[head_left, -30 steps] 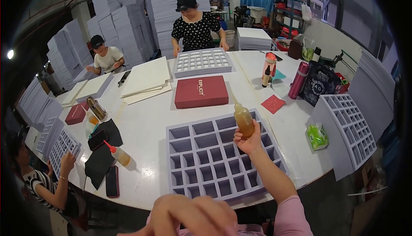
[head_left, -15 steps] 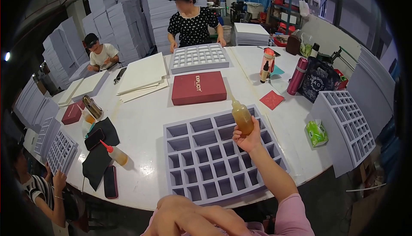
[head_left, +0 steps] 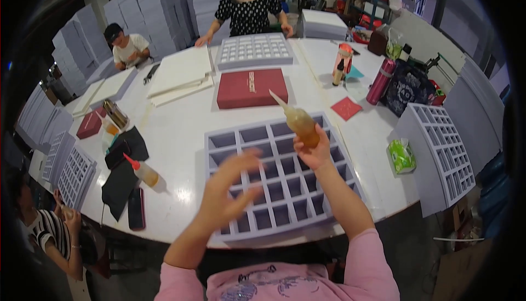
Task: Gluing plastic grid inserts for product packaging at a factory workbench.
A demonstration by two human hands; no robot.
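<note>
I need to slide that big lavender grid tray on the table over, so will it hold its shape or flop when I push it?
The grid tray probably slides flat, since it rests on the smooth white table. Its thin divider walls suggest it's light and may flex if lifted by one corner. The left hand hovers over it; the right hand holds a glue bottle.

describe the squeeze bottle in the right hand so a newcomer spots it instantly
On the white round table, find the big lavender grid tray nearest the camera. Above its far right part, the right hand holds an amber translucent squeeze bottle with a long pale nozzle. The other small squeeze bottle, red-tipped, lies on the table at left.
</note>
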